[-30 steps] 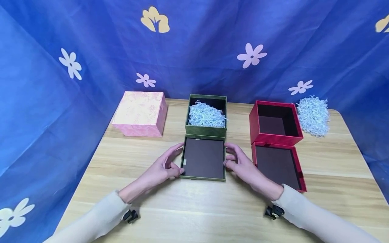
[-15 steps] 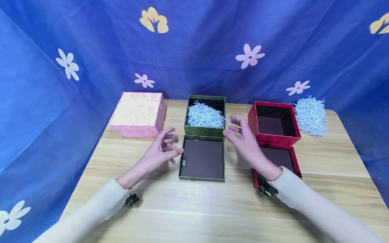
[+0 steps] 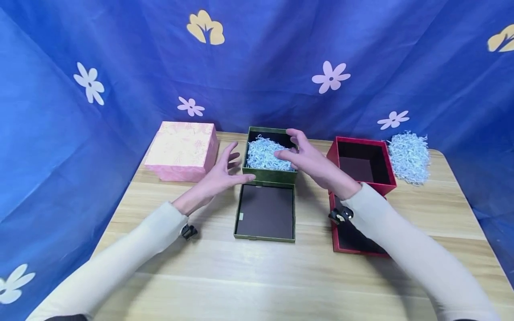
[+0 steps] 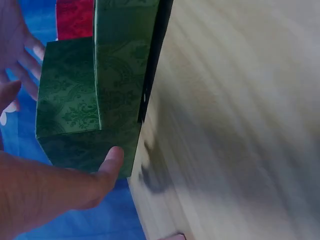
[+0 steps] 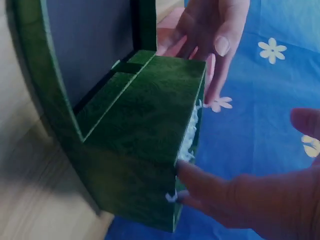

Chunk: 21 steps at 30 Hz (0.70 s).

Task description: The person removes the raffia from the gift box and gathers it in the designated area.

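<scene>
The green patterned box (image 3: 270, 175) stands at the back middle, with pale blue shredded paper (image 3: 263, 153) inside. Flat in front of it lies its green lid (image 3: 266, 213), dark inside facing up. My left hand (image 3: 218, 180) is spread beside the box's left side, thumb over the front left corner. Over the right part of the box reaches my right hand (image 3: 311, 159), fingers parted and slightly bent, covering some of the paper. In the right wrist view, right fingertips (image 5: 192, 177) are right at the rim, where a paper strand (image 5: 171, 197) pokes out. Neither hand grips anything.
A closed pink box (image 3: 180, 145) stands at the left. To the right are a red box (image 3: 359, 162) with nothing in it and its red lid (image 3: 357, 232), partly under my right forearm. Another blue shredded paper pile (image 3: 409, 157) lies beyond. A blue curtain (image 3: 257, 58) hangs behind.
Both hands have come away from the sides of the green lid and moved forward, the left to beside the green box, the right over it. Boxes and lids have stayed in place.
</scene>
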Each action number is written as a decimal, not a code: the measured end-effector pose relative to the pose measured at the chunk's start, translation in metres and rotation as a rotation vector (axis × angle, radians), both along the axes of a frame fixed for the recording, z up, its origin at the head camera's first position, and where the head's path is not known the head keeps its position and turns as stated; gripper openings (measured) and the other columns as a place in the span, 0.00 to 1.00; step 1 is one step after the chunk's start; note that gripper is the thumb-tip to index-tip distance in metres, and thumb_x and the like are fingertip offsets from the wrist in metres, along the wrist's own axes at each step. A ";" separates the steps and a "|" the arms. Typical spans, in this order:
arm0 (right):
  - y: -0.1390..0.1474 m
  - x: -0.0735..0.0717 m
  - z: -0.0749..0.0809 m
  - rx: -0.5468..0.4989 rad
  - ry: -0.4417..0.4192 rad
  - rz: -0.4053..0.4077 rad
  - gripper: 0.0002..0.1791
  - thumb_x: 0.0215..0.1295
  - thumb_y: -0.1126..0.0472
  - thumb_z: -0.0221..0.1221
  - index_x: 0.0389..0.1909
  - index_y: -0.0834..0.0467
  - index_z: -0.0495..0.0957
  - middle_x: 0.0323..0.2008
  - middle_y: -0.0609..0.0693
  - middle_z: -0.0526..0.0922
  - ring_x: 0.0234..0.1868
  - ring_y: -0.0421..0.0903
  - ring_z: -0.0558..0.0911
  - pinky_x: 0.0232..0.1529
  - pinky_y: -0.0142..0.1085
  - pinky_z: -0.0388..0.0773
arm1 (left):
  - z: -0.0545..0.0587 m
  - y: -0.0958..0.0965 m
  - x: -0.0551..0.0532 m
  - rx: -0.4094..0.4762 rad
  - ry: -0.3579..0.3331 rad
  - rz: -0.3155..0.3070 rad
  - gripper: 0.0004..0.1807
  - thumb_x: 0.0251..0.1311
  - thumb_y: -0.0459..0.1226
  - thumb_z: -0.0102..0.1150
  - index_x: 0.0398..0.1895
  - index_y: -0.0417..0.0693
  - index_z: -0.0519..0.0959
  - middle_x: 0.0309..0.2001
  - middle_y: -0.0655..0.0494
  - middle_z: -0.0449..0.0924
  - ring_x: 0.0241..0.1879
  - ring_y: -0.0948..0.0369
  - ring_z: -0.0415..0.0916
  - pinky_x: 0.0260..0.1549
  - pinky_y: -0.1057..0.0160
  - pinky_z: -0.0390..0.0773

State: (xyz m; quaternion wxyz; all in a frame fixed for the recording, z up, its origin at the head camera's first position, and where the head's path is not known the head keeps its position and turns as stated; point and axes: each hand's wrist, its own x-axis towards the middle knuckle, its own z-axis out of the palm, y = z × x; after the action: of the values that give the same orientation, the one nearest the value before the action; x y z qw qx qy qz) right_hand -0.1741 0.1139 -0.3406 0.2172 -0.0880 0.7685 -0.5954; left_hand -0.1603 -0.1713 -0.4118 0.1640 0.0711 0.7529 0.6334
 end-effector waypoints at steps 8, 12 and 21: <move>-0.031 -0.028 -0.003 0.083 -0.123 0.032 0.58 0.73 0.52 0.71 0.89 0.52 0.41 0.88 0.57 0.42 0.85 0.58 0.51 0.81 0.59 0.54 | -0.001 0.010 -0.021 -0.087 0.010 -0.065 0.72 0.61 0.42 0.83 0.91 0.67 0.32 0.88 0.42 0.39 0.85 0.42 0.44 0.77 0.36 0.57; -0.044 -0.039 -0.011 0.118 -0.156 0.017 0.60 0.72 0.53 0.72 0.90 0.53 0.38 0.88 0.59 0.41 0.85 0.57 0.50 0.82 0.56 0.52 | -0.002 0.013 -0.031 -0.149 0.034 -0.108 0.74 0.60 0.44 0.84 0.90 0.71 0.30 0.89 0.50 0.33 0.86 0.46 0.38 0.78 0.35 0.54; -0.053 -0.063 -0.036 0.187 -0.252 -0.021 0.61 0.69 0.51 0.73 0.89 0.56 0.40 0.86 0.63 0.46 0.85 0.57 0.51 0.82 0.52 0.50 | -0.002 0.018 -0.049 -0.139 -0.003 -0.169 0.77 0.59 0.49 0.85 0.89 0.77 0.25 0.89 0.58 0.21 0.86 0.49 0.29 0.80 0.35 0.43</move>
State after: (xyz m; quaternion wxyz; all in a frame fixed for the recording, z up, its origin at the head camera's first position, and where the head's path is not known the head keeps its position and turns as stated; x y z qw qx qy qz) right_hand -0.2366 0.0613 -0.3770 0.3131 0.0161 0.7880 -0.5299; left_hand -0.2090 -0.1532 -0.4139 0.2222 0.1218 0.7862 0.5636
